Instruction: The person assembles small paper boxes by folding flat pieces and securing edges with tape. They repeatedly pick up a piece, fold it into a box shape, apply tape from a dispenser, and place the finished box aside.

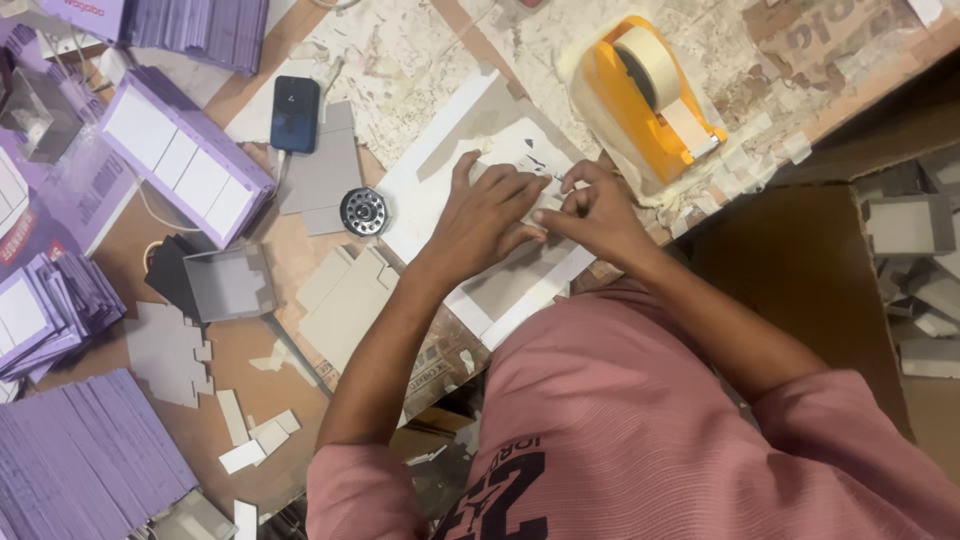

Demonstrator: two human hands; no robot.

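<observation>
My left hand (487,215) lies with fingers spread on a grey cardboard piece (503,292) that has white edges, pressing it onto the worktable. My right hand (592,212) meets it from the right, its fingertips pinching the top edge of the same piece by a small white strip. Both hands cover the middle of the cardboard, so the fold under them is hidden. A white sheet (420,195) lies under the piece. An orange tape dispenser (650,95) with a cream roll stands just beyond my right hand.
A dark phone (295,112) and a round metal disc (364,211) lie left of my hands. Flat grey cutouts (345,300), a folded grey box (232,283) and purple box stacks (185,155) (90,460) fill the left. Folded grey boxes (915,270) sit at right.
</observation>
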